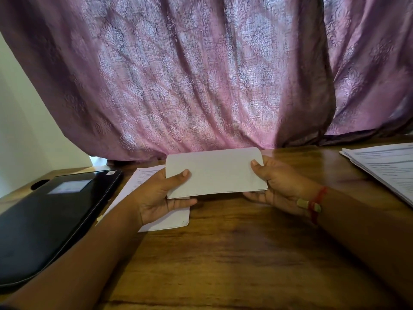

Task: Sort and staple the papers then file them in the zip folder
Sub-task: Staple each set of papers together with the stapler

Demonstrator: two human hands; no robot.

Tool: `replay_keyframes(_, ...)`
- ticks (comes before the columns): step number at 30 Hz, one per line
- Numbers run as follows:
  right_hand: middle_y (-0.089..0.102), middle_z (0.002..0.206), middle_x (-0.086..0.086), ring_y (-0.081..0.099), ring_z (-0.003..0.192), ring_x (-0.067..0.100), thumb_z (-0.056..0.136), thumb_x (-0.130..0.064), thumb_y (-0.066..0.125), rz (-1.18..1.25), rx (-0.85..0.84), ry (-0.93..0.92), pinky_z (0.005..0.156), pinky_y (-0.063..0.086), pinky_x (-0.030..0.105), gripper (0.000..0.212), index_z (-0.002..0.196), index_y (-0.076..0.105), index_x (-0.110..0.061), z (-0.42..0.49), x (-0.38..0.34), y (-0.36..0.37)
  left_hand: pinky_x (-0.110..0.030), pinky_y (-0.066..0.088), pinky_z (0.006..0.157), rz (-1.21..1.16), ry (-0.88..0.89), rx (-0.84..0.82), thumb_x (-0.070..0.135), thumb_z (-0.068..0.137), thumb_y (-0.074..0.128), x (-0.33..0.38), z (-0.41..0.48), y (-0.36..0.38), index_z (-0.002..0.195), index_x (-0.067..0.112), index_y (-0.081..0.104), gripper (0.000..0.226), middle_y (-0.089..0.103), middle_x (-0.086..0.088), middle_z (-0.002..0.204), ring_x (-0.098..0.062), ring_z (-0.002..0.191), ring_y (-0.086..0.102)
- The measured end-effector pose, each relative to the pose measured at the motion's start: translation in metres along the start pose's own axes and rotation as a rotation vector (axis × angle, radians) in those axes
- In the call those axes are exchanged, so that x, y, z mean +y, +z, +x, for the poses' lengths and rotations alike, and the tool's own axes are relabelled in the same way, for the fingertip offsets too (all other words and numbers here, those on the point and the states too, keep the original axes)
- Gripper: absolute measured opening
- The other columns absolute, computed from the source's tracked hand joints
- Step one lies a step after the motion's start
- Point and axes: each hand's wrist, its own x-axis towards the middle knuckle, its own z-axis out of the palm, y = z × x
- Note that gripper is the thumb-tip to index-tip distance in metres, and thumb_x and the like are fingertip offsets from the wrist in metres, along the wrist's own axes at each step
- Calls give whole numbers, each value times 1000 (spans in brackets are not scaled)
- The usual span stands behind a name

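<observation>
Held sheets: paper bundle raised above the bench, long axis left to right.
Left hand: fingers pinching the bundle's left end.
Right hand: pinching its right end.
Zip folder: flat at left, nearer the left hand.

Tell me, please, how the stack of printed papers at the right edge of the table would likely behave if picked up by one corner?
The stack of printed papers would probably flop and droop: the sheets look thin. It may fan apart, since its edges already lie staggered and no staple shows. It is likely light.
</observation>
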Motion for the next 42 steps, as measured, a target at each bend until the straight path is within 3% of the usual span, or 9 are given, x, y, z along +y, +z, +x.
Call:
replay_keyframes(6, 74, 109, 1, 72, 95, 19, 101, -26, 50, -73, -36, 6, 58, 59, 32, 24, 124, 59, -24, -1, -1, -2, -34, 64, 60, 25, -15, 14, 14, 81, 70, 0, 0, -1, 127, 18, 64, 47, 76, -5, 112, -21, 96, 76)
replay_keyframes(20, 71, 115, 10, 68, 106, 24, 100, -18, 51, 71, -69, 10, 72, 61, 36, 27, 124, 60, -8, -3, -6, 2, -37, 64, 66, -28, -35, 23, 6, 79, 68, 2, -1, -4, 125, 12, 63, 47, 75, -10, 116, -26, 99, 75)
replay_keyframes(28, 71, 115, 11, 70, 102, 24, 100, -15, 51, 69, -74, 20, 71, 61, 33, 26, 122, 61, -8, -4, -5, 3, -35, 64, 64, -28, -40, 35, 6, 79, 68, 1, -1, -2, 127, 11, 62, 50, 75, -11, 117, -26, 101, 75)
replay_keyframes(32, 71, 115, 12, 70, 102, 25, 100, -12, 50, 99, -80, 4, 69, 61, 32, 25, 121, 61, -7, -5, -7, 5, -37, 64, 73, -99, -45, 17, 5, 81, 68, 2, -2, 0, 130, 7, 60, 50, 71, -17, 123, -29, 104, 73)
replay_keyframes(36, 66, 123, 15, 66, 108, 27, 100, -13, 50, 146, -11, -21, 62, 59, 29, 27, 126, 57, -7, -2, -7, 2, -38, 64, 77, -276, -67, -122, 13, 54, 99, 4, -5, 0, 129, -3, 63, 85, 64, -29, 128, -40, 109, 70)
replay_keyframes(39, 66, 123, 15, 67, 96, 22, 101, -15, 49, 160, 24, -20, 51, 54, 23, 26, 125, 56, -8, 1, -5, 3, -33, 64, 77, -180, -138, -293, 22, 57, 100, 3, -9, 5, 118, 1, 73, 70, 62, -31, 130, -40, 114, 67)
replay_keyframes(42, 68, 120, 10, 67, 78, 13, 102, -21, 50, 103, 21, -4, 42, 45, 18, 30, 129, 56, -10, 3, 0, 6, -29, 63, 73, -94, -143, -344, 31, 60, 98, -3, -11, 17, 114, 1, 75, 66, 66, -28, 126, -35, 110, 71)
